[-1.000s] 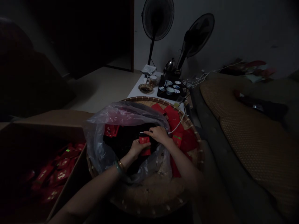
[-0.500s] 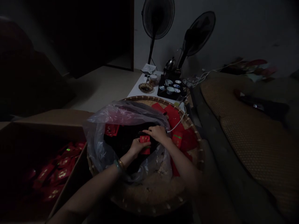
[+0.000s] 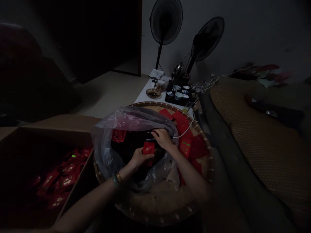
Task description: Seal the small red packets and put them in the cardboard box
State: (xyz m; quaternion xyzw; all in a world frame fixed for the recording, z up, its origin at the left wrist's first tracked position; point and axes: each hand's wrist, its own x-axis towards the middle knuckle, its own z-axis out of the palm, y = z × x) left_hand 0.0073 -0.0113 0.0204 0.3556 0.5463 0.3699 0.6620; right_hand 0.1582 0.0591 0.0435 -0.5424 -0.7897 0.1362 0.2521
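Note:
My left hand (image 3: 140, 159) is closed on a small red packet (image 3: 148, 148), held upright over the open mouth of a clear plastic bag (image 3: 103, 142). Just right of the packet, my right hand (image 3: 162, 138) grips a thin metal tool (image 3: 150, 139) with two slim prongs, maybe tongs; its exact kind is too dark to make out. Dark loose material (image 3: 130, 149) fills the bag, and a few red packets (image 3: 118, 135) lie at its left inside. The bag rests on a round woven bamboo tray (image 3: 155, 207). More red packets (image 3: 186, 147) lie flat along the tray's right side.
A cardboard box (image 3: 58, 122) holding many red packets (image 3: 68, 181) stands at left. Beyond the tray, a white table (image 3: 143, 94) carries a black tea tray with cups (image 3: 178, 95) and a kettle (image 3: 178, 69). Two fans (image 3: 166, 22) stand behind. A seat with a woven mat (image 3: 257, 129) is at right.
My left hand has drawn slightly left and down with the red packet, away from my right hand. The metal tool in my right hand now shows more clearly, its prongs apart.

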